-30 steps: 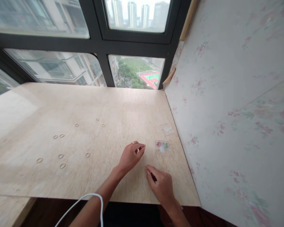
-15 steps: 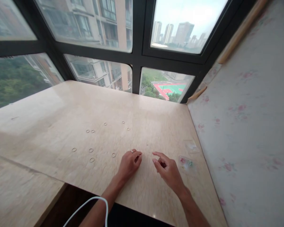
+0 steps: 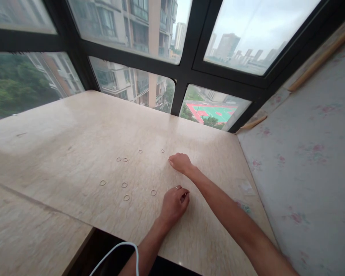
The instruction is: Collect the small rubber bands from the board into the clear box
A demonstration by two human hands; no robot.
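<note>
Thin wire-like rings lie scattered over the pale marble-patterned tabletop (image 3: 74,153). My right hand (image 3: 180,162) is stretched forward, its fingers closed at the spot where one small ring lay; the fingertips mostly cover it. Just left of it lies another ring (image 3: 162,151). Nearer to me, my left hand (image 3: 174,201) rests on its side on the table, thumb and forefinger pinched together. What sits in that pinch is too small to make out. A finger of this hand wears a ring band (image 3: 176,187). Closest to it on the table is a ring (image 3: 153,193).
At the right, partly behind my forearm, are a clear plastic case with red and green bits (image 3: 245,208) and a clear packet (image 3: 246,187). A white cable (image 3: 115,247) loops at the front edge. Windows (image 3: 132,80) and a floral wall (image 3: 310,172) border the table.
My right hand has moved forward and left, from beside my left hand to the small ring, and its fingers have closed. My left hand keeps its pinch. The view has shifted right.
</note>
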